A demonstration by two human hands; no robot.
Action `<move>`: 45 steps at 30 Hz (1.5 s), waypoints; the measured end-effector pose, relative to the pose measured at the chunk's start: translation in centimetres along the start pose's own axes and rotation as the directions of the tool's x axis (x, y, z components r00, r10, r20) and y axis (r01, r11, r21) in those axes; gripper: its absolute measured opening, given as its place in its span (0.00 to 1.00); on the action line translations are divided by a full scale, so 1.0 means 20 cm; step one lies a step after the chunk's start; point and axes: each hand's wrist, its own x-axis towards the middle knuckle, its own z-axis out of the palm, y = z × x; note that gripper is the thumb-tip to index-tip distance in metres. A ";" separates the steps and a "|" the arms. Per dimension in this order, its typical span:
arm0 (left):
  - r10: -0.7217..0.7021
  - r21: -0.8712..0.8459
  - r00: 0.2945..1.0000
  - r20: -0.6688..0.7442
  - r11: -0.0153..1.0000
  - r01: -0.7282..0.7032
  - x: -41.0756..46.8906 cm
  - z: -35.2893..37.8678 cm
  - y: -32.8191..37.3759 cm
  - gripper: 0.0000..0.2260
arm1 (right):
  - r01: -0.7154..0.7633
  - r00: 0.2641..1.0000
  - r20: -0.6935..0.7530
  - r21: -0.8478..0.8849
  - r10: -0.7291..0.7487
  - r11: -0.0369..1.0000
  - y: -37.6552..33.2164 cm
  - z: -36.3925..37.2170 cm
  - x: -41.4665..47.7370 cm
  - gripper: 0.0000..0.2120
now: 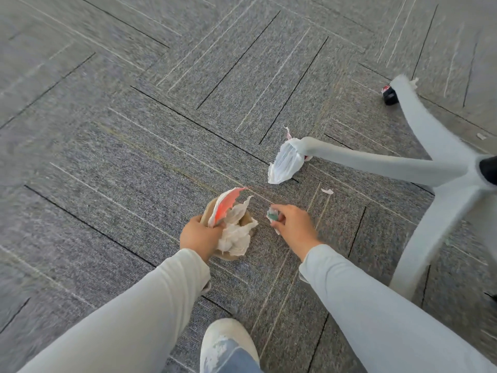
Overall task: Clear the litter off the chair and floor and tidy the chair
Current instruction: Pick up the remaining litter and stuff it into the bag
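Note:
My left hand (pixel 199 234) grips a bundle of litter (pixel 234 227): crumpled white tissue, a red-and-white wrapper and a brown paper piece. To its right, my right hand (pixel 291 224) pinches a small crumpled green-and-white scrap (pixel 273 214) just above the grey carpet. A white plastic wrapper (pixel 285 164) lies on the floor at the tip of one leg of the chair's pale star base (pixel 382 164). A tiny white paper bit (pixel 327 191) lies between that wrapper and my right hand. Only the chair's base shows; its seat is out of view.
A black caster with something red and white by it (pixel 389 95) sits at the far chair leg's end. Another small white scrap (pixel 481 136) lies on the carpet at far right. My shoe (pixel 228 343) is at the bottom centre. Grey patterned carpet (pixel 134 117) spreads left and ahead.

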 end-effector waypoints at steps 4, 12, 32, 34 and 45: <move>-0.027 0.009 0.999 0.033 1.000 0.027 0.01 -0.03 0.00 0.09 | -0.010 1.000 -0.028 -0.024 0.009 1.000 0.00 0.02 0.01 0.12; -0.074 -0.071 0.997 0.019 0.995 0.075 0.02 -0.05 -0.01 0.07 | -0.062 0.995 -0.076 0.038 0.065 0.997 -0.01 0.02 0.02 0.03; -0.055 -0.505 0.981 0.185 0.851 0.143 -0.08 -0.23 0.19 0.14 | 0.325 0.945 0.014 -0.125 -0.326 0.937 -0.68 -0.07 -0.05 0.09; -0.091 -0.510 0.987 0.131 0.848 0.146 -0.10 -0.31 0.24 0.15 | 0.333 0.943 0.022 -0.092 -0.332 0.938 -0.78 -0.10 -0.06 0.10; -0.021 -0.227 0.999 -0.047 0.974 0.010 -0.20 -0.61 0.71 0.09 | 0.113 0.962 -0.272 0.494 0.030 0.862 -1.18 -0.40 -0.01 0.03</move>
